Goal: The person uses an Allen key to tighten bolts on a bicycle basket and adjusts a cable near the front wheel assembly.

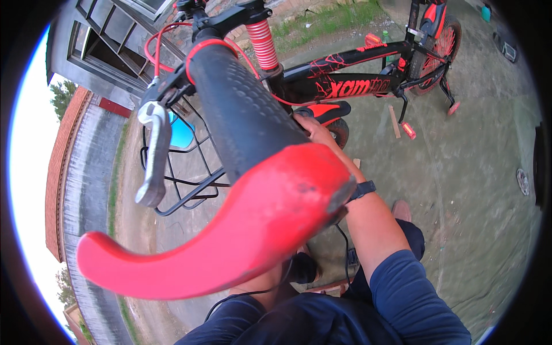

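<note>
A bicycle's black handlebar grip [233,109] fills the near view, capped by a curved red bar end [218,247], with a silver brake lever [154,155] to its left. Behind the grip, my right hand [313,129] reaches in beside a red-and-black fender [328,112]; its fingertips are hidden, so what they touch is unclear. My left forearm shows at the bottom under the red bar end, which hides that hand. The black bicycle frame [339,86] has red markings and a red-striped fork part [261,46].
A black wire basket [192,192] at left has something blue [181,129] in or behind it. The rear wheel [445,43] stands upper right, near a wooden strip [394,122] on the concrete [471,172]. A wall [86,178], grass [299,23] and a metal-framed window [100,40] border the area.
</note>
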Motion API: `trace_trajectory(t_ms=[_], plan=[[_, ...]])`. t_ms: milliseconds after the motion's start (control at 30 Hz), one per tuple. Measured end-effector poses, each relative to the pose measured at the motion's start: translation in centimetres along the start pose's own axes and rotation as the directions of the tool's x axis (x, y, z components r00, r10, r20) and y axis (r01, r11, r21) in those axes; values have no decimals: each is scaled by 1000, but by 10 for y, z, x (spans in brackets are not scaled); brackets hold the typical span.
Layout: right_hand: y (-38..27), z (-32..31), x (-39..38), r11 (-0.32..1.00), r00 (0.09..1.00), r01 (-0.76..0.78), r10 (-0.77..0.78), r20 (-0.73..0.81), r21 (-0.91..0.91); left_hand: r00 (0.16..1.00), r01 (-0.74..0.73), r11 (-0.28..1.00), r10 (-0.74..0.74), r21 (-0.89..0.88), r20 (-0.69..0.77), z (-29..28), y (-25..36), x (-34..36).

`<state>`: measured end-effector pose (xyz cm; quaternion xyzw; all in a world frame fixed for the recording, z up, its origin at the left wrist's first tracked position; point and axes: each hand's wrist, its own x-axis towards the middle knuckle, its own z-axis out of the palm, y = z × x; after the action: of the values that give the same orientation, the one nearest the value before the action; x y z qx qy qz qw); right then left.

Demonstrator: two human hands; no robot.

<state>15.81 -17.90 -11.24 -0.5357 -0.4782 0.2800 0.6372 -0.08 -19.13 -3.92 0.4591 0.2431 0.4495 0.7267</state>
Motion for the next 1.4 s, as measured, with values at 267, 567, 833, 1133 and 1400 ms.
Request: trace_trajectory(t_ms=[267, 567, 833, 1133, 1400], plan=[[-15, -9, -5, 999, 999, -32, 32, -25, 0, 997, 68, 998, -68, -3, -47, -2, -10, 19], [-22, -9, -7, 997, 997, -76, 76, -18, 0, 992, 76, 991, -86, -113, -89, 32, 7, 11], [-14, -11, -5, 1000, 998, -5, 3, -56, -24, 994, 108, 991, -109, -73, -18, 25, -3, 3], [-17, -8, -7, 999, 998, -12, 9, -58, -50, 980, 188, 979, -192, -72, -58, 18, -6, 0], [-21, -10, -10, 991, 996, 5, -17, -86, -136, 974, 216, 976, -217, 27, 61, -4, -14, 8]])
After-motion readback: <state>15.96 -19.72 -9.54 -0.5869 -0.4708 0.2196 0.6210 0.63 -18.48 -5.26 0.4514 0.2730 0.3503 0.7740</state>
